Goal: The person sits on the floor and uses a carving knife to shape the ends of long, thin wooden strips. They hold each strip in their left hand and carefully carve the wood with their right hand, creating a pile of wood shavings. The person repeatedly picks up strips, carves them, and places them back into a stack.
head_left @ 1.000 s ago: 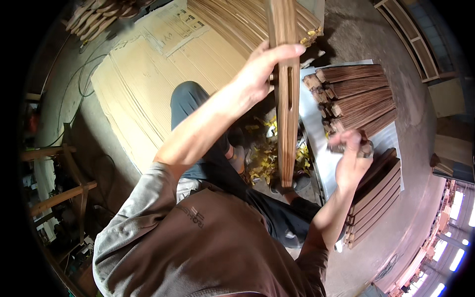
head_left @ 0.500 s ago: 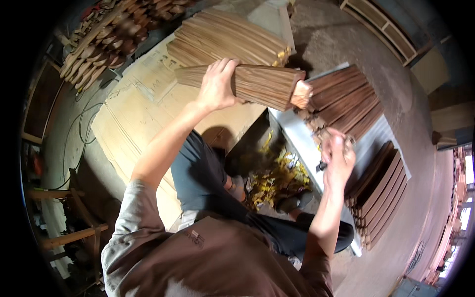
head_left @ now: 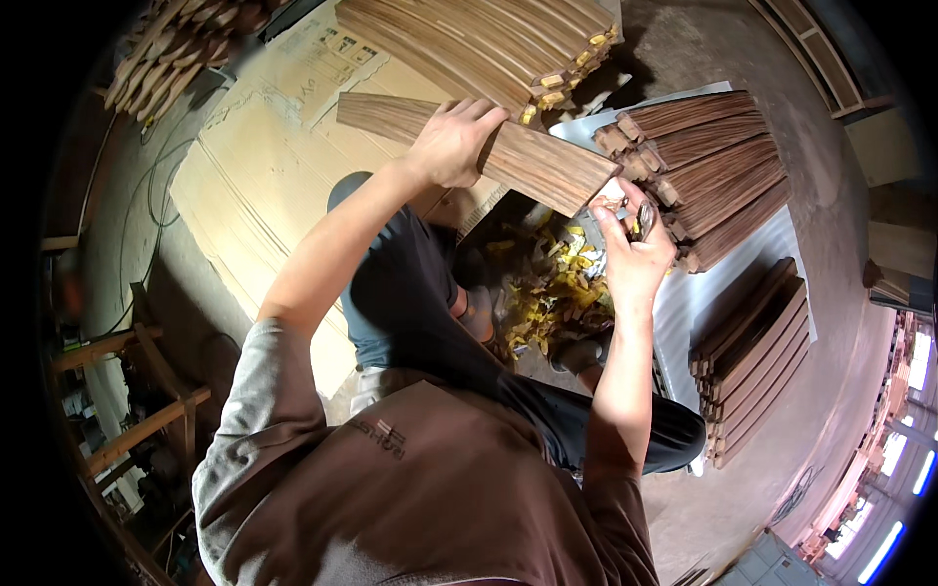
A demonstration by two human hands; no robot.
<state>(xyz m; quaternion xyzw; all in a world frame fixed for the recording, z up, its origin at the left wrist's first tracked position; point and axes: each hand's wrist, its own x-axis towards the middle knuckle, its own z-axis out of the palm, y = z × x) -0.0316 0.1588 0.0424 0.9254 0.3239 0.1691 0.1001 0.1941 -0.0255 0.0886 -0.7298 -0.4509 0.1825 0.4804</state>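
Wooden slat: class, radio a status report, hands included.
Left hand gripping wooden slat. Right hand at its right end, grip unclear. Yellow scraps below, apparently not blocking.

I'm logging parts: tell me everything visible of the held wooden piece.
The wooden piece is long, flat and brown, with darker streaked grain. It slants across the view, left end over the cardboard. The left hand grips it near the middle; the right hand is at its right end, partly hiding a pale tip.

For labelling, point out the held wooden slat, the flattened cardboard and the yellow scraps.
Held wooden slat [head_left: 544,168]: head view, its broad face.
Flattened cardboard [head_left: 264,190]: head view, bare surface.
Yellow scraps [head_left: 545,311]: head view, pile's middle.
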